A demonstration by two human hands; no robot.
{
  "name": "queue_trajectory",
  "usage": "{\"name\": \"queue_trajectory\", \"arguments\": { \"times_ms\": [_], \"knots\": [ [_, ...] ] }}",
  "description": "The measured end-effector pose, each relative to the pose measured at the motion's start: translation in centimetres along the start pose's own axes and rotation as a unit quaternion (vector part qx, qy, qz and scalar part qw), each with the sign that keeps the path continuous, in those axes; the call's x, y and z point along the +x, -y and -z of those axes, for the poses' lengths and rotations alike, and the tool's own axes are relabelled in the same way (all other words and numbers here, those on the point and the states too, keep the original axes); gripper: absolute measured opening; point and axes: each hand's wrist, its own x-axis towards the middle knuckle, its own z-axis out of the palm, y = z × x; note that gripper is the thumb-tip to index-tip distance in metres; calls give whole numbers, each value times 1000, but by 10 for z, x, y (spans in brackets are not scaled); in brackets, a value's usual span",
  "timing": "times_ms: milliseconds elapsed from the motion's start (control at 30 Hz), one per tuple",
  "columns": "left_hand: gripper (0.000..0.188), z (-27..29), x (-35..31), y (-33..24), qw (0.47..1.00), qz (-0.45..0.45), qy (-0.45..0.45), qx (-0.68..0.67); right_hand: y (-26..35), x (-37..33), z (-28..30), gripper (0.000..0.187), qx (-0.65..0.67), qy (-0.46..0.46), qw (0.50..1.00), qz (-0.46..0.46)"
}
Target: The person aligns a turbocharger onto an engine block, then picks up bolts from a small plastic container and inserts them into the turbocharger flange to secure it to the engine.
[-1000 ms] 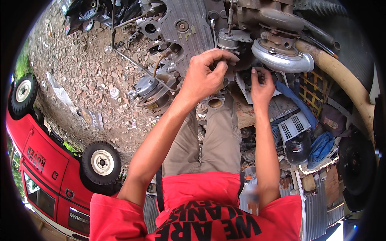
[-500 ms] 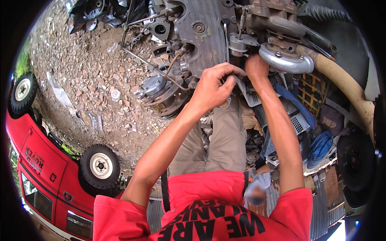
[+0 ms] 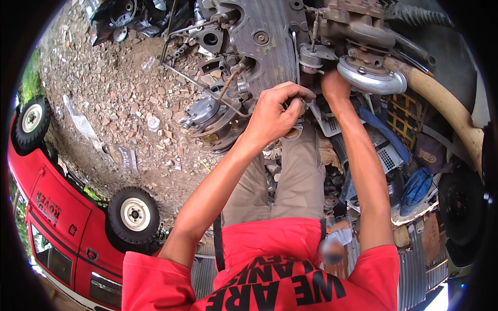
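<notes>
My left hand is closed at the near end of the ribbed grey engine cover, thumb and fingers curled together. Whatever lies inside its grip is hidden. A thin bright metal rod runs along the cover's right edge and disappears behind this hand. Just below the hand, a small metal flange shows. My right hand reaches in under the silver turbocharger housing, beside a round metal actuator canister. Its fingers are out of sight behind these parts.
Left of the engine, a round pulley assembly stands over stony ground. A red vehicle is parked at far left. A thick tan pipe curves down the right side. Grey plastic crates and a blue cloth lie below.
The whole view has shifted slightly. My right hand sits a little deeper behind the turbocharger parts. My left hand keeps its closed pose by the engine cover.
</notes>
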Motion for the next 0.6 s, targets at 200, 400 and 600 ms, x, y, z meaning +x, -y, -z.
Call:
{"name": "queue_trajectory", "arguments": {
  "times_ms": [200, 400, 600],
  "knots": [
    [28, 4, 2, 0, 1000, 9, 1, 5, -14, -1, 3, 20, -53, 10, 993, 105],
    [23, -1, 7, 4, 997, 54, -50, 23, 8, -44, 37, 18, 242, -107, 964, 16],
    [30, -11, 20, -15, 972, 232, 1, 31, 44, -97, 93, 19, 676, -40, 711, -188]
  ]
}}
